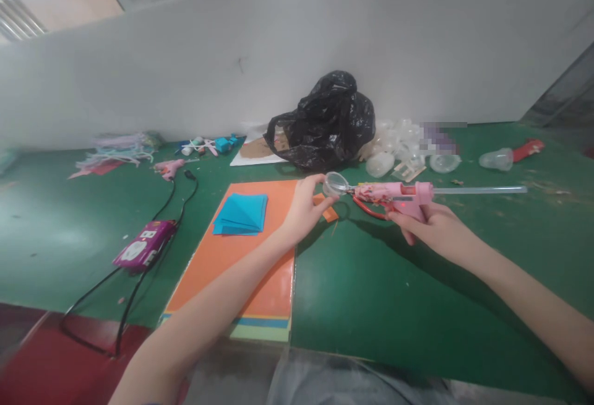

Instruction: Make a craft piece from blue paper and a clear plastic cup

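My left hand (305,208) pinches a small clear plastic cup (335,183) by its side, the rim turned toward me. My right hand (429,225) grips a pink hot glue gun (387,192) by its handle, with a small red light lit on its body. The nozzle points left and meets the cup's edge, or comes very near it. From the gun's back end a long clear glue stick (480,190) sticks out to the right. Below the cup, a small orange paper piece (330,213) lies on the table, partly behind my left fingers.
Folded blue paper (241,214) rests on a stack of orange sheets (260,293). A black plastic bag (325,123) and several clear cups (380,163) stand along the white wall. To the left are a second pink glue gun (169,168) and a purple box (146,245) with black cables.
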### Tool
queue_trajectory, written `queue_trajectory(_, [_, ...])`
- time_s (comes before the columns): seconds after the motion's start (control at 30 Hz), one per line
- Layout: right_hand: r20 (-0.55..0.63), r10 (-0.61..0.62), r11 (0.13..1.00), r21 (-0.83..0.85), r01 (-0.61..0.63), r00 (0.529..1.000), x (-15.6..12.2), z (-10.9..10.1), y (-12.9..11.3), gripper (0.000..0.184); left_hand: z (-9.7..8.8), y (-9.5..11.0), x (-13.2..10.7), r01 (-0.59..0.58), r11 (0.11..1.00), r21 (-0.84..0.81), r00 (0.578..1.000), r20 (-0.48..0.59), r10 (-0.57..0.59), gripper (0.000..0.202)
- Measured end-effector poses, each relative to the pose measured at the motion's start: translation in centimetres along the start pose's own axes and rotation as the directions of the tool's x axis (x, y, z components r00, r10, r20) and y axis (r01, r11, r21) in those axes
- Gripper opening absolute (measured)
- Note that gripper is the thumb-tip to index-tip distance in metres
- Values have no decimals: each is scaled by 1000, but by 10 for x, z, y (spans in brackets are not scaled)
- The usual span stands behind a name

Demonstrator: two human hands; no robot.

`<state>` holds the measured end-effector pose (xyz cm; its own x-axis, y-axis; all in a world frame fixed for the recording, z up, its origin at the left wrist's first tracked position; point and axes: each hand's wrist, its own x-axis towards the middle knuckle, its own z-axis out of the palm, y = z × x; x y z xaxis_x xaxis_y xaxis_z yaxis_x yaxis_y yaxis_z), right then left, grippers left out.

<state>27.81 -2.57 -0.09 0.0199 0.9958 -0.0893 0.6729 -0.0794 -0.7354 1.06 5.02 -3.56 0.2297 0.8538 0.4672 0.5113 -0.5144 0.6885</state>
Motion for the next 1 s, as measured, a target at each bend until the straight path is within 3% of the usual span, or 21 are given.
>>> queue_trajectory(1.0, [11, -57, 998, -20, 57, 998, 3, 2, 8, 58, 3, -5, -1, -40, 999, -16, 999, -16, 40, 33])
